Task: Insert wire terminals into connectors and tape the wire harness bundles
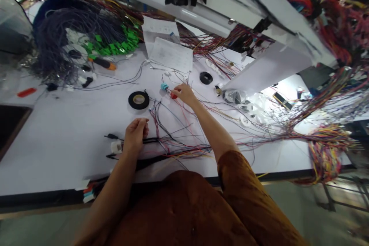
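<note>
My right hand (pixel 185 94) reaches over the middle of the white table with its fingertips pinched at a small red connector (pixel 173 95). A light-blue connector (pixel 164 86) lies just beyond those fingertips, to the left. Nearer to me, my left hand (pixel 136 133) is closed, fingers curled in; whatever it may hold is hidden. Beside its wrist sits a white connector (pixel 116 147) on a black-sleeved cable. Thin red, black and blue loose wires (pixel 161 119) spread between my two hands. A roll of black tape (pixel 138 100) lies flat above my left hand.
A coil of dark-blue wires (pixel 66 27) with green connectors (pixel 115 44) fills the back left, next to an orange-handled tool (pixel 103 63). Paper sheets (pixel 173 55) lie at the back. A smaller black roll (pixel 206 78) and a slanted white panel (pixel 259 69) stand right; wire bundles (pixel 325 153) overhang the edge.
</note>
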Motion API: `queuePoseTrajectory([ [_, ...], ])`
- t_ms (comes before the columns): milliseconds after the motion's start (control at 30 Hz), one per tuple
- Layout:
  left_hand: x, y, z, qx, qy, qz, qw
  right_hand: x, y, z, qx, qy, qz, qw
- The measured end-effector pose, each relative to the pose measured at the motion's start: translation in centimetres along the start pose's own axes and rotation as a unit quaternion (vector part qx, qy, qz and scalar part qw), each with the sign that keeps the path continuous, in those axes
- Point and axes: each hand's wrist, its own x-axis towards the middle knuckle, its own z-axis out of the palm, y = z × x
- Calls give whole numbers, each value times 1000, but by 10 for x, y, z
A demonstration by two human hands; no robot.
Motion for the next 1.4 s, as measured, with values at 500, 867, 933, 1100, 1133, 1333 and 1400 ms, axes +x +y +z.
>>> queuePoseTrajectory([
  [500, -8, 9, 7, 44, -28, 60, 997, -91, -63, 7, 53, 49, -134, 988],
  [867, -14, 13, 11, 86, -92, 66, 990, -138, -32, 11, 134, 165, -83, 974],
  [933, -16, 16, 14, 73, -93, 74, 990, -131, -5, -8, 130, 211, 49, 968],
  [1100, -15, 23, 22, 51, -95, 74, 991, -113, 45, -36, 104, -26, 170, 980],
  [1133, -14, 25, 24, 48, -94, 72, 992, -112, 48, -37, 119, -59, 164, 977],
  [1333, -7, 43, 44, 65, -89, 86, 990, -111, 48, -25, 276, -11, 89, 957],
  [1400, -1, 47, 54, 88, -81, 102, 988, -114, 48, -24, 328, 34, 51, 943],
])
